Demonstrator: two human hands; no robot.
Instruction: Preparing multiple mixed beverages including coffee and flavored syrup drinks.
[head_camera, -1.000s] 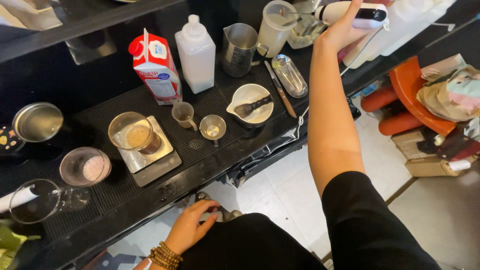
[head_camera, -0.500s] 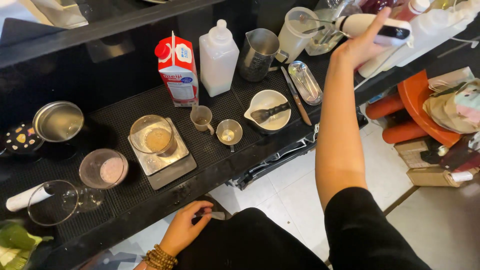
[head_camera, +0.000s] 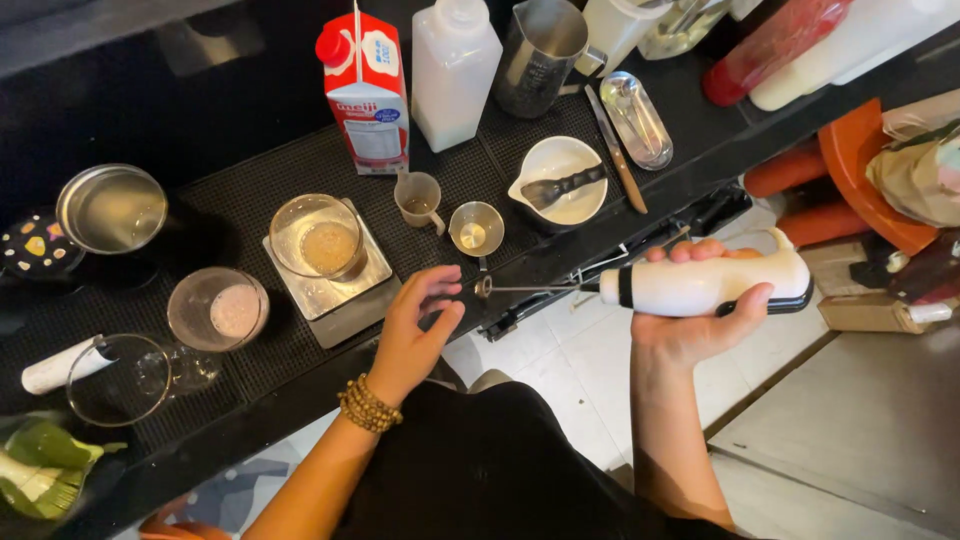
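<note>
White milk frother (head_camera: 705, 283) gripped in right hand (head_camera: 700, 325); left hand (head_camera: 415, 330), open, fingers at whisk tip (head_camera: 484, 288). Steel measuring cup (head_camera: 476, 229) just beyond.

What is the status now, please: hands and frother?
Right hand grips white milk frother, held level. Left hand open, near whisk tip. Nothing between them.

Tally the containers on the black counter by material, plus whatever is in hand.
Clear glass cups: 3, one on the scale, two left of it.
Metal vessels: 3: pot, pitcher, small measuring cup.
Milk carton: 1.
White plastic bottle: 1.
Handheld frother in right hand: 1.
Total: 9.
</note>
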